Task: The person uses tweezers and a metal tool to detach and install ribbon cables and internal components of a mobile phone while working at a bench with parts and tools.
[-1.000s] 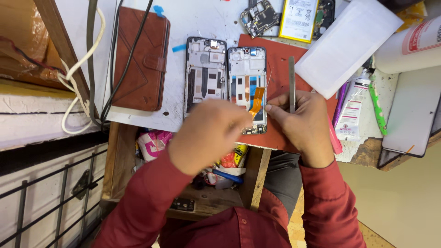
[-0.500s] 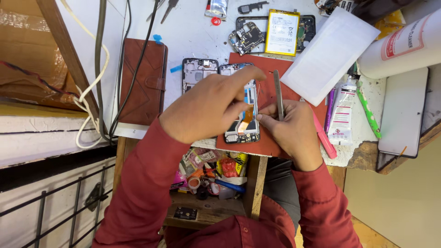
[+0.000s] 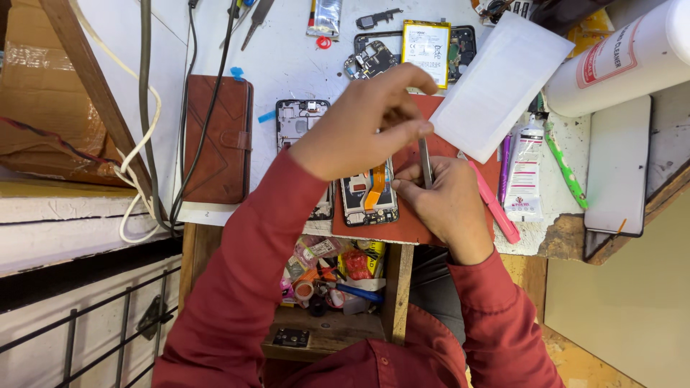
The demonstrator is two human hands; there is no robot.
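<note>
My right hand grips thin metal tweezers, held upright over a red work mat. My left hand reaches across from the left, and its thumb and fingertips pinch the upper end of the tweezers. Under my left hand lies an opened phone with an orange flex cable showing; my hand hides its upper half. A second bare phone frame lies just left of it.
A brown wallet case and cables are at the left. A yellow battery, loose phone parts, a white sheet and a white bottle lie behind. Pink tool, glue tube and green toothbrush lie to the right. A cluttered drawer sits below the table's edge.
My left hand has lifted off the opened phone and moved right, up to the top of the tweezers. My right hand has kept the tweezers upright. The view has shifted closer.
</note>
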